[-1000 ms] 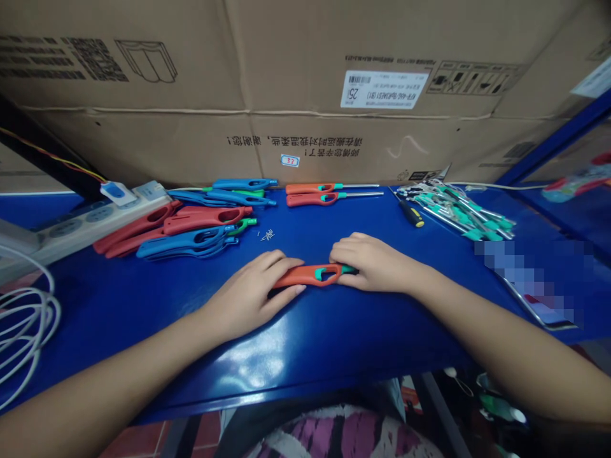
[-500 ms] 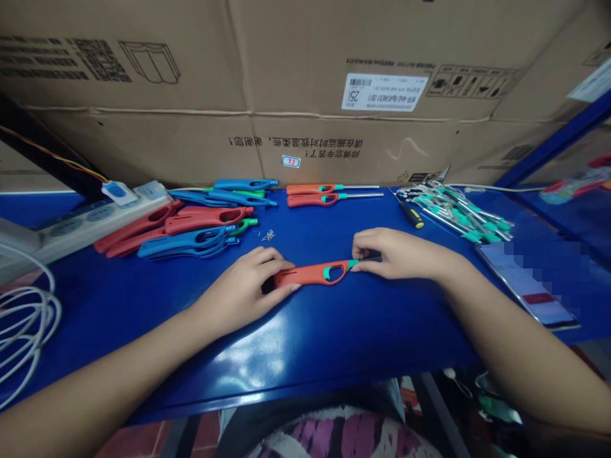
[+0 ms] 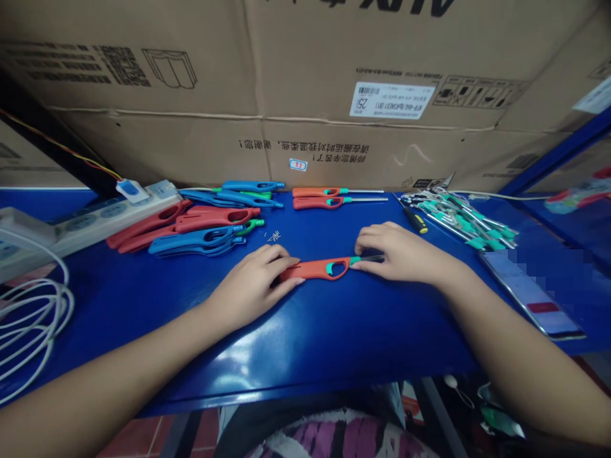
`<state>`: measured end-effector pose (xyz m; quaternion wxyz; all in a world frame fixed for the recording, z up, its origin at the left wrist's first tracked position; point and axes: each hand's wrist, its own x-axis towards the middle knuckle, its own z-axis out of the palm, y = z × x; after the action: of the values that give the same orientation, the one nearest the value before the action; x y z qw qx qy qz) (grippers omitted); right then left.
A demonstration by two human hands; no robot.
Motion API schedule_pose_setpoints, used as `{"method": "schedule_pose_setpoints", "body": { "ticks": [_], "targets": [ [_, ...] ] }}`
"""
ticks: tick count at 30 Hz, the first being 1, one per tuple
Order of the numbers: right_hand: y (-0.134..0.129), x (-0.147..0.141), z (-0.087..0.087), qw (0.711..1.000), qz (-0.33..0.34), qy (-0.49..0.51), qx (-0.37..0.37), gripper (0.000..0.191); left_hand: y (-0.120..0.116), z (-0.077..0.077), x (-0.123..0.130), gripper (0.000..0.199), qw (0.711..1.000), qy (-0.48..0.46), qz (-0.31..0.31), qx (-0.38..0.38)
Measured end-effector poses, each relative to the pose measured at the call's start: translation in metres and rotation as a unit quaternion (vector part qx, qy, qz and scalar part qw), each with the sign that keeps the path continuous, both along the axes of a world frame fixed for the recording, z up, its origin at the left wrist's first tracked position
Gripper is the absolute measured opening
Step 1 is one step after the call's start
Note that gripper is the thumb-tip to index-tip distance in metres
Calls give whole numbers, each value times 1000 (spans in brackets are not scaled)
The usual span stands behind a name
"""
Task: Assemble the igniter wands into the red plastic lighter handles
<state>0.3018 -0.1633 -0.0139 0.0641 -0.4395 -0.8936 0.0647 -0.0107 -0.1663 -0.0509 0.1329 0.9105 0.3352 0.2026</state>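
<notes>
An orange-red long-nosed lighter (image 3: pixel 312 270) with a green trigger lies across the middle of the blue table, its metal tube pointing right. My left hand (image 3: pixel 260 277) grips the handle end between thumb and fingers. At the other end, my right hand (image 3: pixel 396 254) pinches the tube near the green collar, and part of the tube is hidden by the fingers. Beyond the hands lie two similar orange lighters (image 3: pixel 317 203) with tubes on them. A few tiny screws (image 3: pixel 273 236) are scattered just past my left hand.
Blue handles (image 3: pixel 195 243) and red handles (image 3: pixel 217 218) are heaped at left beside a power strip (image 3: pixel 90 219) and coiled white cable (image 3: pixel 35 312). To the right are a screwdriver (image 3: pixel 414 218), metal tubes with green parts (image 3: pixel 470 222) and a phone (image 3: pixel 529 292). A cardboard box (image 3: pixel 305 76) stands behind.
The view has shifted slightly. Both hands keep their hold on the lighter, which has barely moved on the table.
</notes>
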Motion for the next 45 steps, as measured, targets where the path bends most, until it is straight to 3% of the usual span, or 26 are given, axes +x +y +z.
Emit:
{"method": "schedule_pose_setpoints", "body": {
  "ticks": [1, 3, 5, 8, 11, 13, 16, 19, 21, 22, 24, 27, 30, 34, 40, 43, 45],
  "targets": [
    [2, 5, 1, 1000, -26, 4, 9, 27, 0, 1, 0, 33, 1000, 5, 3, 1],
    [8, 16, 2, 987, -147, 11, 57, 30, -1, 2, -1, 35, 1000, 12, 10, -7],
    [14, 30, 1, 948, -299, 28, 108, 23, -2, 5, -1, 36, 1000, 10, 14, -21],
    [21, 48, -5, 902, -403, -15, 152, 37, -3, 6, -2, 36, 999, -4, 8, -38],
    [27, 60, -10, 869, -484, -73, 79, 47, -4, 6, -2, 35, 999, -16, -3, -39],
    [30, 64, -9, 861, -501, -78, 33, 38, -5, 6, -2, 34, 999, -22, -6, -36],
    [26, 60, 4, 866, -493, -52, 66, 27, -8, 5, -1, 34, 999, -27, -9, -41],
    [17, 40, 22, 856, -458, 54, 235, 29, -11, 3, 0, 37, 998, -32, -12, -48],
    [9, 17, 30, 857, -386, 158, 304, 27, -12, 2, 0, 38, 998, -34, -17, -50],
    [6, 4, 31, 867, -328, 230, 297, 25, -13, 1, 0, 38, 998, -35, -20, -51],
    [1, -24, 30, 896, -244, 318, 191, 25, -13, 0, 0, 38, 998, -34, -25, -51],
    [-2, -62, 21, 940, -84, 315, 97, 21, -13, -1, 0, 36, 998, -31, -30, -47],
    [1, -88, 13, 953, -7, 294, 73, 18, -14, -2, 0, 35, 998, -32, -31, -42],
    [7, -104, 2, 955, 18, 290, 65, 19, -15, -2, 2, 34, 998, -36, -36, -46],
    [11, -105, -5, 945, 14, 315, 87, 18, -13, -5, 2, 34, 997, -38, -37, -47],
    [8, -102, 1, 904, -50, 418, 77, 16, -12, -8, 2, 36, 998, -45, -36, -41],
    [6, -96, 7, 837, -106, 536, 29, 16, -12, -9, 2, 36, 997, -49, -40, -44]
  ]
}}
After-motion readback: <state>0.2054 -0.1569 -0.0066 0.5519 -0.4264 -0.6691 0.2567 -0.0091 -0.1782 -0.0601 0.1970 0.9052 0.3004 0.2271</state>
